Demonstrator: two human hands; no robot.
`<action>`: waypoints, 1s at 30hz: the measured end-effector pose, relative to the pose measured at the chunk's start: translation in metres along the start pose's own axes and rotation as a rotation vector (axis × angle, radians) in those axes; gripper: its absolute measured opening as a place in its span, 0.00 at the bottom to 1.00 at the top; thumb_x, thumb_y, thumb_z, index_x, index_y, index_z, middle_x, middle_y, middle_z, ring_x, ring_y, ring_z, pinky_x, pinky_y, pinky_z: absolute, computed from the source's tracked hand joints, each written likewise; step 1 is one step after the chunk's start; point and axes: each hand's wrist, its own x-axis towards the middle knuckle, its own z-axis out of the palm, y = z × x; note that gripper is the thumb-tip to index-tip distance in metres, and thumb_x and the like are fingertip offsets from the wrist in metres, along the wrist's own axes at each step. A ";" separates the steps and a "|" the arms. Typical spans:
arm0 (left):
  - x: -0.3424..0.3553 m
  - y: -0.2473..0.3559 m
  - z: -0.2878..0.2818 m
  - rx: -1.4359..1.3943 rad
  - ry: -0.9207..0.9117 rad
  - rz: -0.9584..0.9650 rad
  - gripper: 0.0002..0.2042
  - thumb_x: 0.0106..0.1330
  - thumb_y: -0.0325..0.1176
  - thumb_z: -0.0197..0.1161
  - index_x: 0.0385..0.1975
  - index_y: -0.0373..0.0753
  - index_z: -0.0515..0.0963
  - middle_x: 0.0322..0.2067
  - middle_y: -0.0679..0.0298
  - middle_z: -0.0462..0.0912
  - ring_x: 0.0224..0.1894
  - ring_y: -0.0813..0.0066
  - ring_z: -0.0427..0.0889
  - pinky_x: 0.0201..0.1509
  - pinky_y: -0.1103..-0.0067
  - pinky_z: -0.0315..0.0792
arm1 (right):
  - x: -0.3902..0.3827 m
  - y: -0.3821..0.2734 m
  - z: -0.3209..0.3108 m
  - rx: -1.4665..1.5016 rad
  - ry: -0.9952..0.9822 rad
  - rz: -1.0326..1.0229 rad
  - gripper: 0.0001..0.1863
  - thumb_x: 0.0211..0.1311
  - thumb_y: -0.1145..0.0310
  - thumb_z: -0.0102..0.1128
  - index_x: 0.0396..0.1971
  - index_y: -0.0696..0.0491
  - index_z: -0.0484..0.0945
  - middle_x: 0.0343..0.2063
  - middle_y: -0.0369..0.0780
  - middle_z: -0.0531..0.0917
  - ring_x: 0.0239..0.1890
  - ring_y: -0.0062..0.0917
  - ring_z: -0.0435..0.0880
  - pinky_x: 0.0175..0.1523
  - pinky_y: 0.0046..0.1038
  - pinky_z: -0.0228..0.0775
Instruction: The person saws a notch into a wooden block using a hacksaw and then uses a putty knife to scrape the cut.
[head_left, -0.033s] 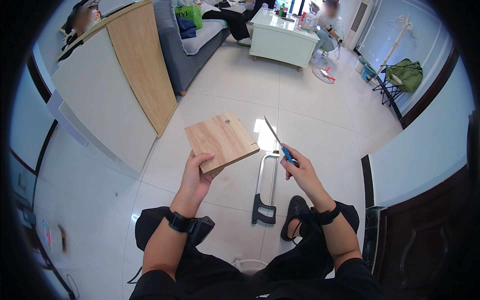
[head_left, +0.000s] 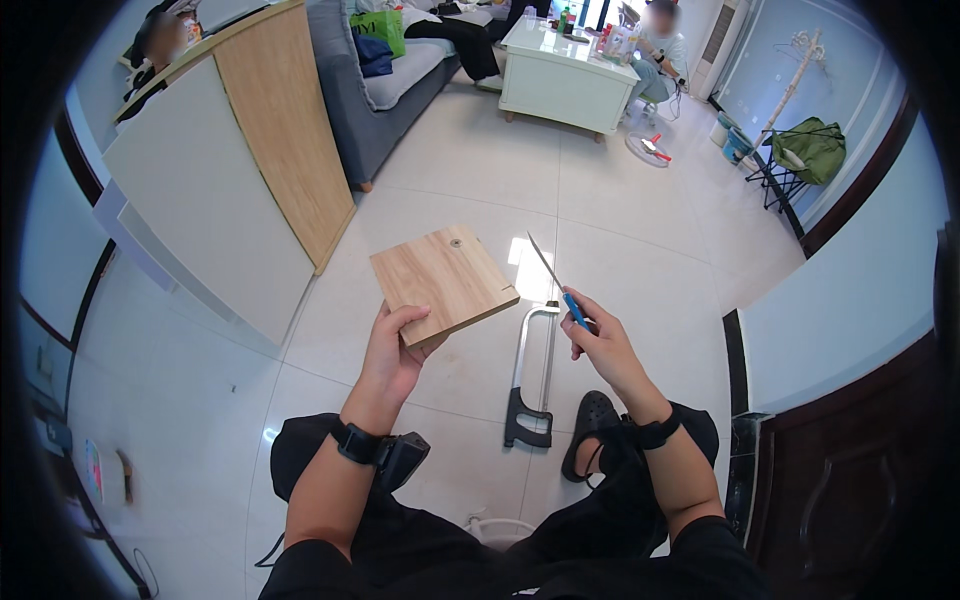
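Note:
My left hand is closed on the near left edge of a square wooden board, thumb on top and fingers underneath. The board is pale, tilted above the floor, with a small round fitting near its far edge and a short dark mark near its right corner. In my right hand is a slim, pointed file; my fingers wrap its blue handle, and its grey blade points up and to the left, apart from the board. Below and between my hands a hacksaw with a silver frame and black handle lies on the floor.
A white-and-wood cabinet and a grey sofa stand at the left. Farther off are a white table and a seated person. A green folding chair is at the right, a dark door nearer.

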 end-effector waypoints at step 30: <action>0.001 0.000 -0.001 -0.028 0.005 -0.011 0.26 0.56 0.27 0.61 0.56 0.39 0.63 0.49 0.58 0.72 0.48 0.67 0.76 0.50 0.73 0.76 | -0.002 0.001 -0.002 -0.002 -0.040 -0.055 0.29 0.65 0.73 0.50 0.66 0.51 0.60 0.40 0.39 0.81 0.27 0.15 0.74 0.33 0.18 0.71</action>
